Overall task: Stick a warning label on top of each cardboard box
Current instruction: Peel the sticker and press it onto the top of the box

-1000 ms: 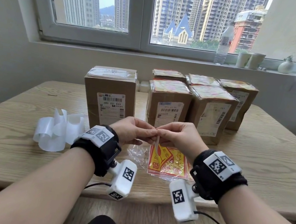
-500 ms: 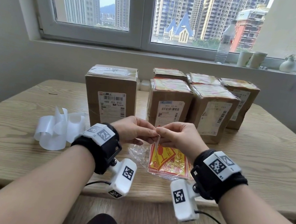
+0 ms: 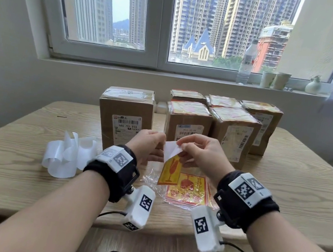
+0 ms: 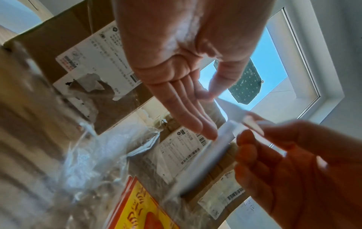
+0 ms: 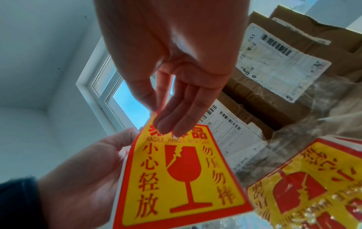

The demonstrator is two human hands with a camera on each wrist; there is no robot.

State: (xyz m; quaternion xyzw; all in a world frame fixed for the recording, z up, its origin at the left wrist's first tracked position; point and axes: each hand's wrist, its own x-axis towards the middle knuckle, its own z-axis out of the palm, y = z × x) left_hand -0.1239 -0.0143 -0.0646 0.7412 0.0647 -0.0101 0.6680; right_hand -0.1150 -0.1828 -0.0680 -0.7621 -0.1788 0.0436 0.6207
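Head view: the left hand and right hand are raised together above the light wooden table, each pinching part of one yellow-and-red fragile warning label. The left thumb and forefinger pinch its white backing paper, peeled away at the top corner; the right thumb and forefinger pinch the label's top edge. The label hangs just above a stack of identical labels in a crinkled clear plastic wrapper lying on the table. Behind the hands stand six brown cardboard boxes: a single unlabelled box at left, apart from a cluster of five boxes whose tops already carry yellow-and-red labels. A heap of curled white backing strips lies at the table's left. A clear plastic bottle, two paper cups and a small white vase stand on the windowsill. Left wrist view: the left hand has thumb and forefinger closed on the blurred white backing paper, the other fingers straight; the right hand shows at lower right. Right wrist view: the right hand pinches the label at its top corner, printed face toward the camera, showing a broken-glass symbol; the left hand holds at its left edge. The wrapped stack lies at right.
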